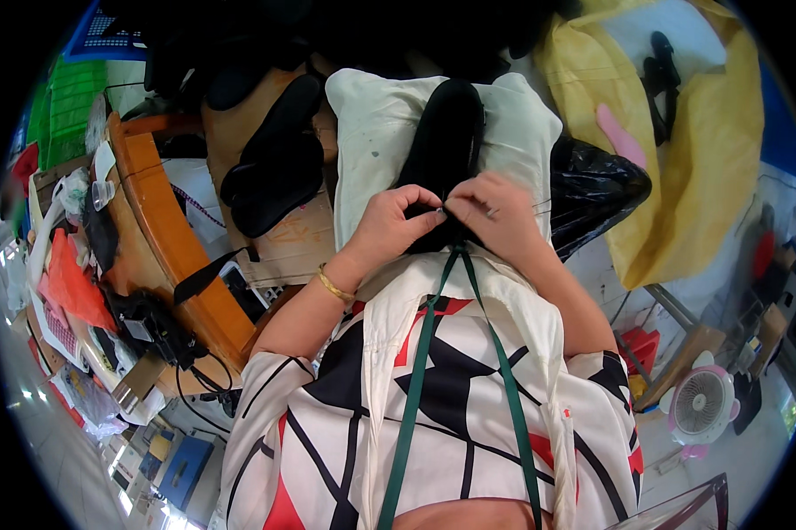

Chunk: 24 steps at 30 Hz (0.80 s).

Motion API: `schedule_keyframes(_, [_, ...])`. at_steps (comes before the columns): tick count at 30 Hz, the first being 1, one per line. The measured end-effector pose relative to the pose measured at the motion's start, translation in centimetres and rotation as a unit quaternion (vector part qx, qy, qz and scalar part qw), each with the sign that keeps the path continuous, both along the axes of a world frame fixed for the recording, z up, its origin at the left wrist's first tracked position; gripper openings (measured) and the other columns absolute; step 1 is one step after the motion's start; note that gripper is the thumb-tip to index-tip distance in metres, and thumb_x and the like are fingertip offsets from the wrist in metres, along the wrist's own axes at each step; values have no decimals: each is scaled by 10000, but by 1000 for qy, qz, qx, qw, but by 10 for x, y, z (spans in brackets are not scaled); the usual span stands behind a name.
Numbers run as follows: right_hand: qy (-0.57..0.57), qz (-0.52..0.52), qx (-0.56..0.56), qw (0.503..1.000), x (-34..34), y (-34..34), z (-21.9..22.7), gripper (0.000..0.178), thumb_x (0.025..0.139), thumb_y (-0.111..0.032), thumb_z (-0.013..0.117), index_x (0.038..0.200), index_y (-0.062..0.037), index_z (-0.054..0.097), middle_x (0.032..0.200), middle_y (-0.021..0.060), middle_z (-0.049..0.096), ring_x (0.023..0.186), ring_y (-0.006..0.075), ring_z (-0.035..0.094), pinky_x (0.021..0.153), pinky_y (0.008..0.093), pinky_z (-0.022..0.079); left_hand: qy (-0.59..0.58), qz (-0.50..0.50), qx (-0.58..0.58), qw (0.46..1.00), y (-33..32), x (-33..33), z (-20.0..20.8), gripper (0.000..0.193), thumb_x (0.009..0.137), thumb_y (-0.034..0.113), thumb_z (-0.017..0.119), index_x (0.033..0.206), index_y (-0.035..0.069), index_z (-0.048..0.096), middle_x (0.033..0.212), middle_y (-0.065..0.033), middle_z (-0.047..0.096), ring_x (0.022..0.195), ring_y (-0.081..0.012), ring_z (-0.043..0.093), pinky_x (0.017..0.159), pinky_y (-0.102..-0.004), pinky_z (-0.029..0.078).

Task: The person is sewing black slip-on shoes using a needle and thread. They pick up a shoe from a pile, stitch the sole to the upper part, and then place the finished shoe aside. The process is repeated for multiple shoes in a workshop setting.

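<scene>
A black shoe point(444, 132) lies lengthwise on a white cushion point(362, 132) in front of my body, its rounded end pointing away from me. Both hands meet over its near part. My left hand point(399, 221) pinches thumb and forefinger together on something small and pale, too tiny to name. Close beside it, my right hand point(497, 216) has its fingers drawn together at the same spot, slightly blurred; a ring shows on one finger. What the right fingertips hold, if anything, I cannot make out. The near end of the shoe is partly hidden under my hands.
Black shoe pieces point(279, 168) lie on cardboard to the left, beside an orange wooden frame point(181, 252). Right of the cushion are a black plastic bag point(596, 190) and a yellow sack point(689, 212) with a pink insole point(621, 137). A small fan point(702, 404) stands lower right.
</scene>
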State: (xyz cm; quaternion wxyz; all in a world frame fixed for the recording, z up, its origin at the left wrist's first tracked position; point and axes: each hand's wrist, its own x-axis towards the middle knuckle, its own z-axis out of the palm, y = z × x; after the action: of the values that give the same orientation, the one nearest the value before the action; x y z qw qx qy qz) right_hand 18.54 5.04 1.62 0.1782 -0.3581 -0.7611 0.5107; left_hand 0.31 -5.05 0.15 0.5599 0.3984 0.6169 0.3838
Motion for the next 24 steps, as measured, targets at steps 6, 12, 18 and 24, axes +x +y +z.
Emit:
schedule_keyframes(6, [64, 37, 242, 967, -12, -11, -6, 68, 781, -86, 725, 790, -57, 664, 743, 104, 557, 682, 260, 580, 570, 360, 469, 22, -9, 4, 1000, 0, 5, 2, 160, 842, 98, 729, 961, -5, 700, 849, -63, 709, 761, -95, 613, 710, -261, 502])
schedule_keyframes(12, [199, -84, -138, 967, -15, -6, 33, 76, 958, -131, 591, 937, -59, 606, 769, 61, 606, 583, 155, 566, 517, 271, 445, 104, -52, 31, 993, -4, 13, 5, 149, 840, 125, 716, 950, 28, 693, 851, -112, 689, 764, -264, 648, 692, -320, 513])
schedule_keyframes(18, [224, -278, -361, 862, 88, 28, 42, 174, 1030, -210, 518, 925, -75, 550, 717, 3, 532, 479, 121, 503, 411, 267, 396, 227, -101, 199, 948, -20, 9, 3, 160, 790, 67, 767, 939, 54, 712, 851, -75, 704, 761, -243, 652, 658, -331, 524])
schedule_keyframes(24, [508, -432, -244, 704, 321, 132, 89, 164, 975, -32, 528, 823, -39, 467, 608, 0, 358, 545, 119, 379, 811, 339, 551, 233, -90, 241, 938, -15, 10, 6, 198, 749, 17, 793, 929, 45, 715, 834, -74, 707, 736, -236, 660, 637, -318, 530])
